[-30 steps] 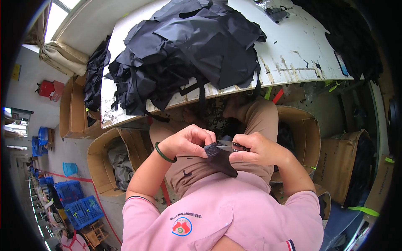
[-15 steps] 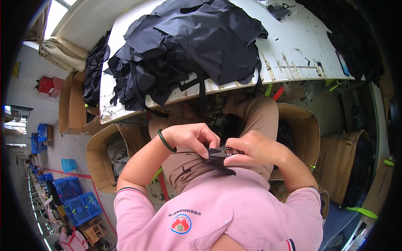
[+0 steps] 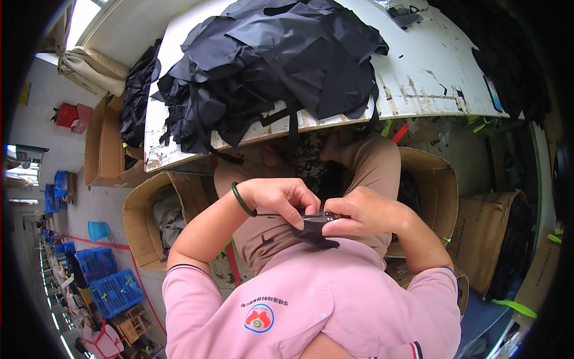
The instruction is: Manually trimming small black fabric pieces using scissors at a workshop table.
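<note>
Over my lap, my left hand (image 3: pixel 286 202) pinches a small piece of black fabric (image 3: pixel 318 236) between thumb and fingers. A dark green bangle (image 3: pixel 241 200) circles that wrist. My right hand (image 3: pixel 366 214) is closed around small snips (image 3: pixel 332 216) with a dark, dotted handle. Their metal tip lies against the upper edge of the fabric, beside my left thumb. Fingers partly hide the blades. Small black scraps (image 3: pixel 266 239) lie on my trouser leg.
Ahead stands a worn white table (image 3: pixel 418 84) heaped with black fabric pieces (image 3: pixel 281 60), with straps hanging over its near edge. Open cardboard boxes (image 3: pixel 139 224) flank my knees on the left and right (image 3: pixel 441 191). Blue crates (image 3: pixel 116 293) stand at far left.
Both hands have shifted slightly right together. The snips' blades look narrower and closer together at the fabric's edge. The black piece stays pinched in my left hand.
</note>
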The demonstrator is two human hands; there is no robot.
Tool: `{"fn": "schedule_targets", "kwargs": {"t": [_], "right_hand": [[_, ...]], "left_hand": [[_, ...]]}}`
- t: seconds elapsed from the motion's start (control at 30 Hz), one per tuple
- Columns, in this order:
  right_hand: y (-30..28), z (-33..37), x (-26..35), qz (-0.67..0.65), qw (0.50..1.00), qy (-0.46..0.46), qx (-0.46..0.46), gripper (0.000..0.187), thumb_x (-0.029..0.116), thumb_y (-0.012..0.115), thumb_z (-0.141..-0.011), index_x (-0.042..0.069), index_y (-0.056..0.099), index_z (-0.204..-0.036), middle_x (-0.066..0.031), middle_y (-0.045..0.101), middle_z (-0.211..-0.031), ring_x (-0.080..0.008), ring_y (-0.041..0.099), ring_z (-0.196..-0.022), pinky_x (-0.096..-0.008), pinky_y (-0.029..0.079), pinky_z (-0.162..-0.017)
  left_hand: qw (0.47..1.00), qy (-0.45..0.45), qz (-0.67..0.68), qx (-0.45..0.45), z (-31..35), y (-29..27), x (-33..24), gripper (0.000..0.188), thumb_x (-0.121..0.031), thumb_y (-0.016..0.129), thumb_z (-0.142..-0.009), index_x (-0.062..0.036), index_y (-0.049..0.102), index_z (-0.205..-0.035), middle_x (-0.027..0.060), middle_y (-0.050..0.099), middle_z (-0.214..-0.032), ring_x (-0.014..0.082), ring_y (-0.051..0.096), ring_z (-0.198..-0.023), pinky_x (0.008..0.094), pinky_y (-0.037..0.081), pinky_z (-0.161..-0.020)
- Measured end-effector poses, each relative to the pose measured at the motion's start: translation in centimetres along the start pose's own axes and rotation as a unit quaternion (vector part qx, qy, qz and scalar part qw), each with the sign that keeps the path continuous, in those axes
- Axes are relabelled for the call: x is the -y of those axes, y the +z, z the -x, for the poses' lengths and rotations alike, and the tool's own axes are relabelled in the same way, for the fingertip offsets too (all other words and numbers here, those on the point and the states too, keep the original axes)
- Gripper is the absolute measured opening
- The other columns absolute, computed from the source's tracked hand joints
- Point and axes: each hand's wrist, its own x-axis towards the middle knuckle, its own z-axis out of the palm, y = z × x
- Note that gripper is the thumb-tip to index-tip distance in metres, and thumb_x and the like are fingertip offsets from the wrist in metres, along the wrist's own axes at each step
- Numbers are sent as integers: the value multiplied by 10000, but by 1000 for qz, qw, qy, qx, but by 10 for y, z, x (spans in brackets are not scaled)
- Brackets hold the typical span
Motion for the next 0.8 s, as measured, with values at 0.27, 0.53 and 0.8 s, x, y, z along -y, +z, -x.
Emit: {"fn": "schedule_targets", "kwargs": {"t": [0.27, 0.53, 0.8], "right_hand": [[9, 11, -6, -34, 983, 73, -164, 323, 284, 740, -811, 23, 551, -829, -125, 582, -646, -286, 575, -553, -348, 449, -532], [26, 3, 0, 142, 945, 40, -291, 368, 379, 711, -808, 58, 540, -867, -63, 634, -668, -298, 622, -569, -399, 475, -509], [20, 6, 1, -10, 965, 78, -251, 358, 386, 700, -821, 64, 544, -847, -108, 594, -622, -324, 598, -563, -412, 445, -518]], "left_hand": [[960, 137, 47, -241, 2, 13, 9, 79, 52, 653, -807, 38, 652, -885, 26, 584, -937, 96, 564, -862, 224, 450, -788], [886, 277, -25, -371, -13, 26, 22, 104, 55, 643, -820, 23, 660, -917, 50, 574, -964, 104, 544, -867, 216, 433, -759], [877, 285, -66, -381, -12, 30, 20, 123, 68, 658, -804, 13, 672, -914, 63, 583, -968, 125, 543, -879, 231, 439, -763]]}}
